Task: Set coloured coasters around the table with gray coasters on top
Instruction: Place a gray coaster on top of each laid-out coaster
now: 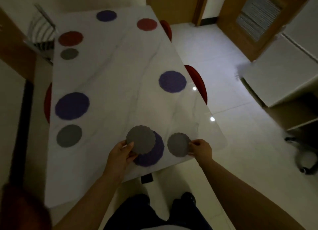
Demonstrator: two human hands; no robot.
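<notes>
Stacking: left grip [120,152] pinches gray coaster [141,138] over near purple coaster [154,156], needing centring; right grip [200,148] pinches spare gray coaster [178,144].

view: head, wide-angle | from: standing height at the near end of the table [110,71] | faces: forward and steeply down along its length; frame tilted | range: left hand [120,155] and right hand [200,148] close below the lens; far end small, blurred
</notes>
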